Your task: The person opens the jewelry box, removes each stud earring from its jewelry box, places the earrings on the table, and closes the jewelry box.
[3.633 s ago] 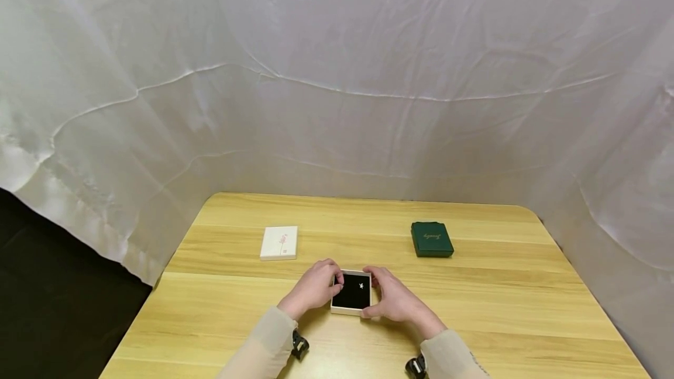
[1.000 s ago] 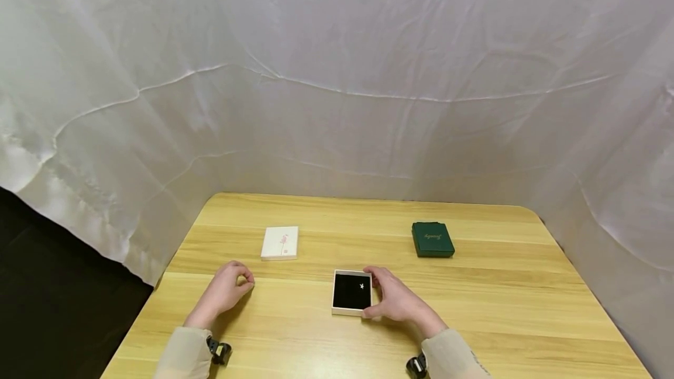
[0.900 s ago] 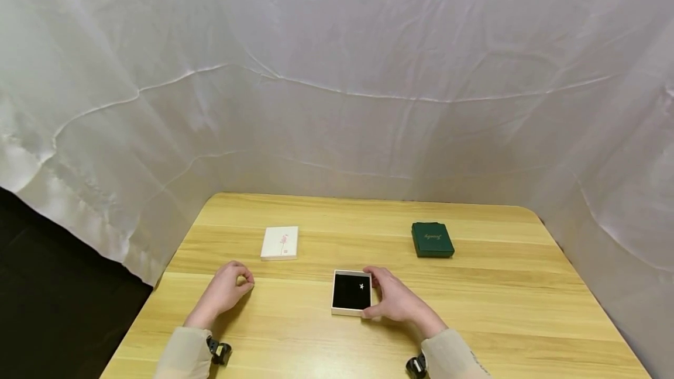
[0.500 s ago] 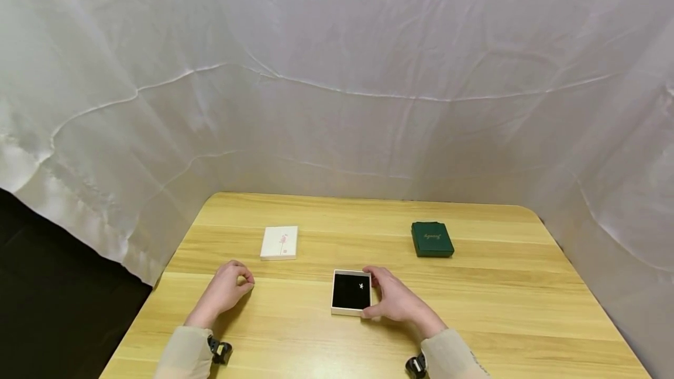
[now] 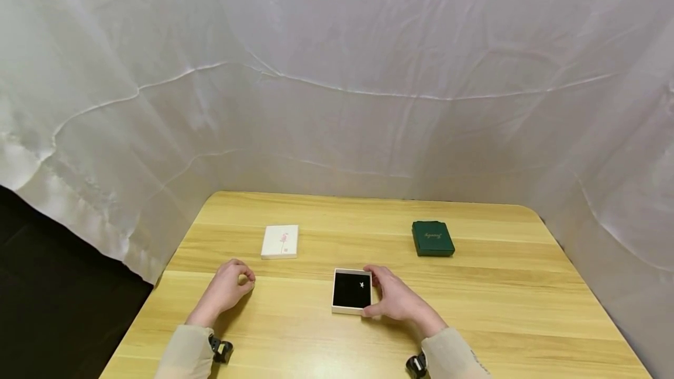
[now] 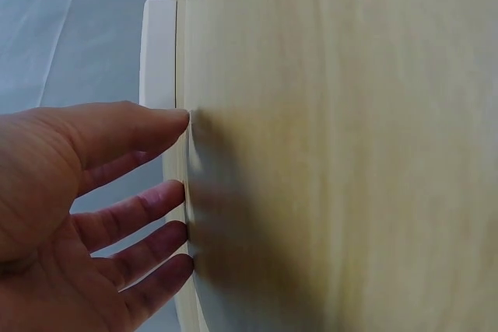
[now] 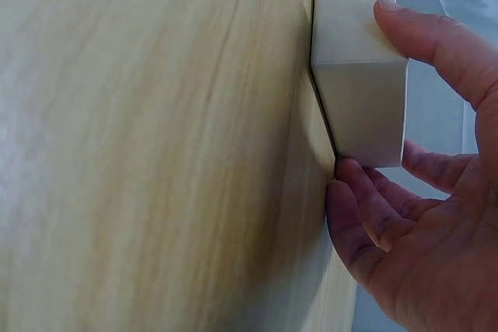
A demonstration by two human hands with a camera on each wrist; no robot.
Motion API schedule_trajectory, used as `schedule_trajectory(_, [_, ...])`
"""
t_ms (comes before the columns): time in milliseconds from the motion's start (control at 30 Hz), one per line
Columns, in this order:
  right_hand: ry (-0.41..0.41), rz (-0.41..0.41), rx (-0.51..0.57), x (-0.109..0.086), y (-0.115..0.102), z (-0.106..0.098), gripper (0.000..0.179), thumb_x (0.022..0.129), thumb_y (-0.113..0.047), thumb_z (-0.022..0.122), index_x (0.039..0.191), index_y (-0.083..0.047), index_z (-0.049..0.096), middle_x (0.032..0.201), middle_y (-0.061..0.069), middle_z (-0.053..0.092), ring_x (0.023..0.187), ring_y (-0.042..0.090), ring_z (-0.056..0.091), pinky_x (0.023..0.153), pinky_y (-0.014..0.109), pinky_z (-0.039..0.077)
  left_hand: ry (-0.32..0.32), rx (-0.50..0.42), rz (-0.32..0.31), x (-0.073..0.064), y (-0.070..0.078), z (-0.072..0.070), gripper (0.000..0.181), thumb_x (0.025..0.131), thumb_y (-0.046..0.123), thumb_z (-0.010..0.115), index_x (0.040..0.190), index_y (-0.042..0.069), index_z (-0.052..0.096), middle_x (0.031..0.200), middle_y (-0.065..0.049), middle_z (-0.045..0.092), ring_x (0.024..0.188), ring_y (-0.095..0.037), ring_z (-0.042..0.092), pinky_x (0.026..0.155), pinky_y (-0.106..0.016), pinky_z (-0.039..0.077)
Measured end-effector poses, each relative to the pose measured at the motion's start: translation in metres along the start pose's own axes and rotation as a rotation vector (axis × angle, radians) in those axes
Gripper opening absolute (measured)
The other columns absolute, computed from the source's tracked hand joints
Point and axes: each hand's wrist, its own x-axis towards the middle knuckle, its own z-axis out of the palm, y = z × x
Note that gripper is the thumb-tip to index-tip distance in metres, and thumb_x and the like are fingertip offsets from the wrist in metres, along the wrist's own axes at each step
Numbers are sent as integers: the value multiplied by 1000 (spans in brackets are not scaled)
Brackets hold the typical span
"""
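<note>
on tbl (image 5: 310, 338), box (image 5: 346, 310) in rt hand (image 5: 396, 299)

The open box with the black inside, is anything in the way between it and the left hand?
Nothing I can see. Only wooden tabletop lies between the left hand and the open white box; the right hand grips the box's other side.
</note>
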Motion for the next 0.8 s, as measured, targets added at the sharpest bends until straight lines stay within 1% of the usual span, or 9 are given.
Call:
schedule_trajectory(167, [2, -6, 9, -1, -1, -1, 89, 68, -25, 90, 139, 1, 43, 113, 10, 52, 103, 25, 49, 93, 49, 41, -13, -13, -29, 0, 0, -1, 11, 78, 1, 77, 83, 8, 70, 107, -16, 61, 107, -42, 54, 96, -58, 40])
schedule_trajectory(233, [2, -3, 9, -1, -1, -1, 89, 68, -26, 90, 140, 1, 43, 114, 10, 53, 104, 25, 49, 94, 49, 41, -20, -18, -30, 0, 0, -1, 15, 76, 2, 78, 88, 5, 70, 108, -17, 61, 108, -43, 54, 96, -58, 40])
schedule_trajectory(367, [2, 2, 0, -2, -2, -1, 94, 68, -28, 90, 142, 2, 41, 116, 10, 53, 106, 26, 49, 96, 51, 40, -35, -34, -39, -2, 3, -3, 31, 75, 3, 80, 104, -2, 69, 113, -20, 60, 109, -42, 55, 95, -57, 42])
schedule_trajectory(533, [0, -3, 4, -4, 0, -2, 101, 67, -28, 91, 147, 3, 36, 121, 13, 53, 110, 29, 51, 100, 55, 38, -40, -51, -49, -7, 12, -5, 55, 75, 5, 81, 124, -8, 59, 122, -25, 56, 114, -44, 53, 98, -57, 41])
schedule_trajectory(600, [5, -3, 12, -5, 0, -1, 100, 68, -27, 90, 146, 3, 36, 125, 14, 52, 112, 30, 51, 101, 55, 38, -31, -51, -37, -8, 17, -6, 61, 76, 7, 81, 128, -9, 55, 125, -26, 54, 115, -45, 52, 98, -58, 41])
schedule_trajectory(667, [13, -3, 19, -5, 1, -1, 97, 68, -26, 90, 145, 3, 38, 128, 15, 52, 114, 31, 52, 101, 55, 38, -21, -48, -19, -10, 24, -7, 62, 78, 9, 80, 131, -9, 53, 126, -27, 53, 113, -43, 53, 97, -57, 43])
schedule_trajectory(733, [21, -5, 24, -5, 2, 0, 94, 68, -25, 90, 144, 2, 40, 130, 15, 52, 115, 31, 52, 101, 54, 39, -20, -47, 3, -10, 32, -8, 61, 79, 10, 79, 132, -8, 53, 127, -26, 53, 107, -41, 56, 94, -55, 46])
schedule_trajectory(800, [26, -5, 29, -5, 3, 0, 92, 68, -25, 90, 142, 2, 42, 131, 14, 52, 115, 31, 52, 100, 54, 39, -26, -49, 28, -10, 40, -8, 58, 81, 11, 79, 131, -6, 55, 126, -24, 55, 105, -38, 58, 92, -54, 48])
